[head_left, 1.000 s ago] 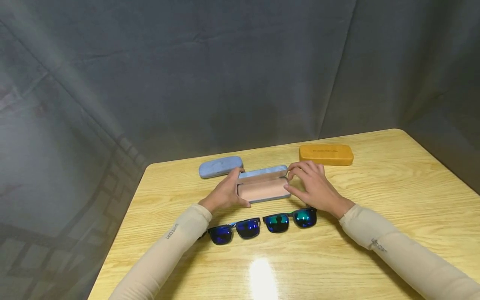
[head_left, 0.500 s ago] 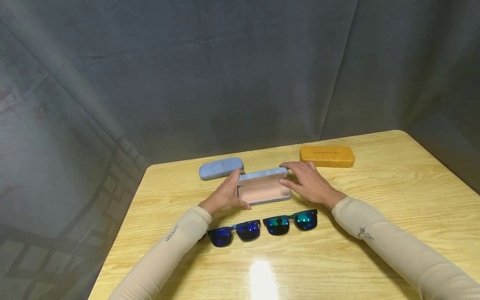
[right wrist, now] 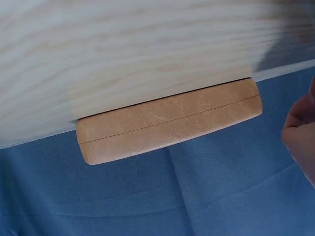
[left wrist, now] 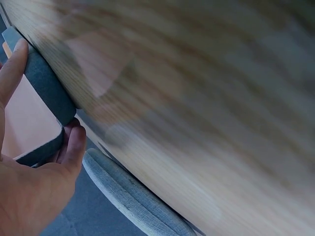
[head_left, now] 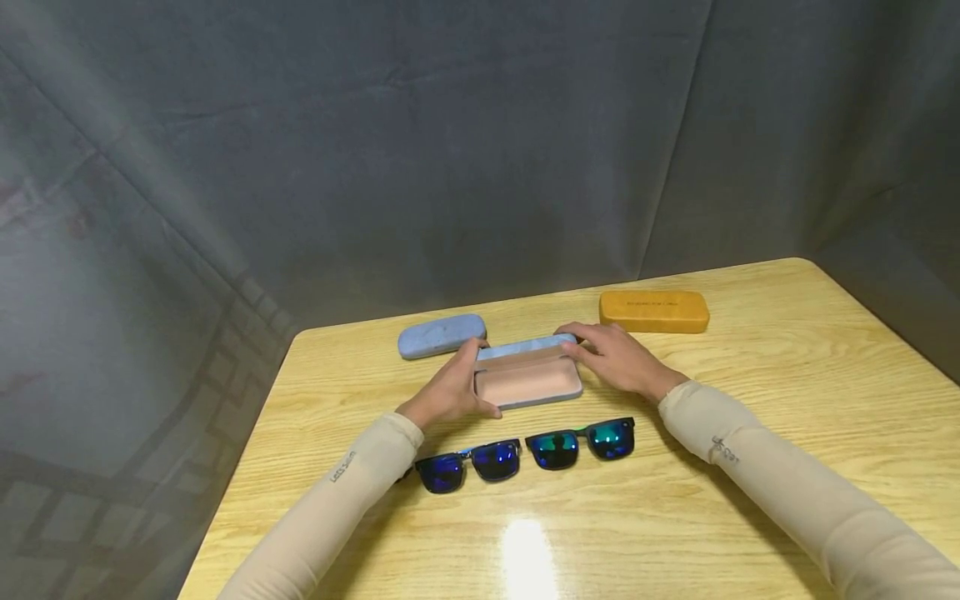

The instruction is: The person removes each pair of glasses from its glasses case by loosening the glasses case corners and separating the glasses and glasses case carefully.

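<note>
A light blue glasses case (head_left: 528, 383) with a pale pink lining stands open on the table in the head view, and nothing lies inside it. My left hand (head_left: 450, 390) grips its left end, thumb at the front and fingers behind. At the right end, my right hand (head_left: 618, 358) pinches the corner of the raised lid (head_left: 525, 347) between thumb and fingers. The left wrist view shows the left hand (left wrist: 37, 191) around the case's end (left wrist: 32, 118). Only part of the right hand (right wrist: 301, 135) enters the right wrist view, its grip outside the frame.
Two pairs of mirrored sunglasses, one blue (head_left: 495, 461) and one green-blue (head_left: 555, 450), lie in front of the case. Behind it are a closed blue glasses case (head_left: 441, 335) on the left and a closed orange-tan one (head_left: 654, 311) on the right. Grey cloth (head_left: 480, 167) hangs beyond the table.
My right hand has shifted left and up from the case's right end to the lid's corner. The lid leans slightly further back than half a second ago. The left hand has kept its hold.
</note>
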